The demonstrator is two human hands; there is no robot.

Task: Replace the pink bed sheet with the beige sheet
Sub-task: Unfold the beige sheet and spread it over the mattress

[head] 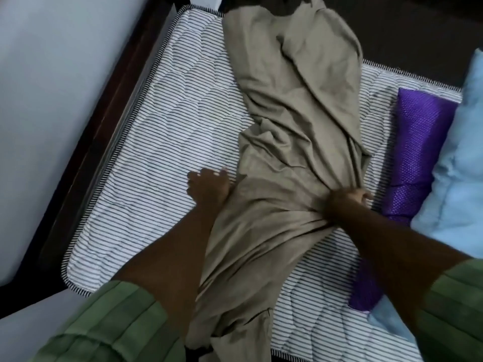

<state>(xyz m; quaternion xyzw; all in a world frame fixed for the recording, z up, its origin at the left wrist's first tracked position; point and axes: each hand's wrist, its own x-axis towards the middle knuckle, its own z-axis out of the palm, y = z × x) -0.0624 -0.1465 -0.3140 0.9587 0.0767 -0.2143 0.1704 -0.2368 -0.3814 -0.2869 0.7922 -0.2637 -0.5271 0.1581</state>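
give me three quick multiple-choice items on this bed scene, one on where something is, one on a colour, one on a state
1. Where does the beige sheet lie?
A. bunched along the middle of the mattress
B. on the floor
C. over the pillows

2. What colour is the cushion beside the light blue pillow?
A. red
B. purple
C. green

3. What is the right hand doing?
A. hanging idle
B. lying flat
C. gripping the sheet

Answers: 1 A, striped mattress shows bare either side; 2 B, shiny purple fabric; 3 C, folds gather into its fist, while the left hand lies at the sheet's edge.
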